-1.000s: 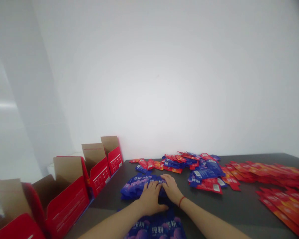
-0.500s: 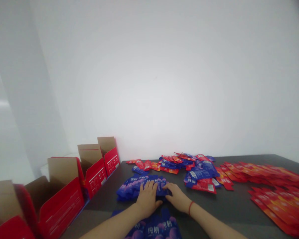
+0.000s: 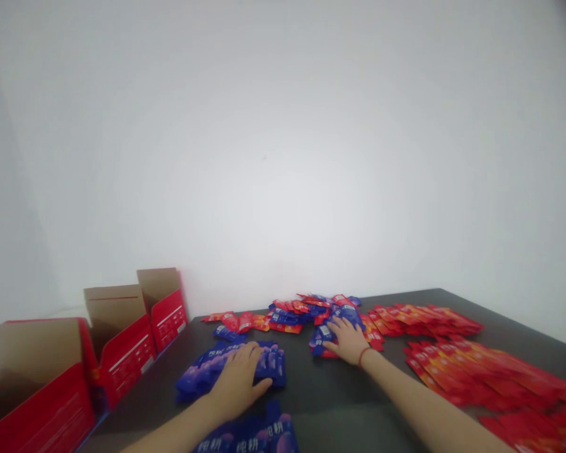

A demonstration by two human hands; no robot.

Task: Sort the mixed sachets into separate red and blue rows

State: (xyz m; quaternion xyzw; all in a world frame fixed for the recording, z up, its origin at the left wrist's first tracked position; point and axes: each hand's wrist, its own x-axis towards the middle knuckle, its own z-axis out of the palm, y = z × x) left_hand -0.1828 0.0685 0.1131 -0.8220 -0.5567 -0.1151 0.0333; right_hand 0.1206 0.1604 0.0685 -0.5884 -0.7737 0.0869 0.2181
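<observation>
My left hand [image 3: 238, 382] lies with fingers stretched over a row of overlapping blue pouches [image 3: 198, 376], its thumb held apart to the right. Below that wrist, at the bottom edge, more blue pouches [image 3: 257, 434] with purple round prints lie on the table, partly hidden by my forearm. My right hand [image 3: 349, 341], a thin red band at its wrist, reaches out with spread fingers onto a mixed heap; beneath its fingers are a blue pouch [image 3: 319, 340] and the edge of a red one. Whether its fingertips grip any pouch cannot be made out.
Open red cardboard boxes [image 3: 127, 360] with brown flaps line the left side of the dark table [image 3: 330, 396]. Loose red and blue pouches [image 3: 290, 308] are piled along the white wall. Overlapping rows of red-orange pouches [image 3: 481, 371] cover the right side.
My right hand has left the blue row and moved right to the mixed heap. My left hand stays on the row. The whole view has turned to the right.
</observation>
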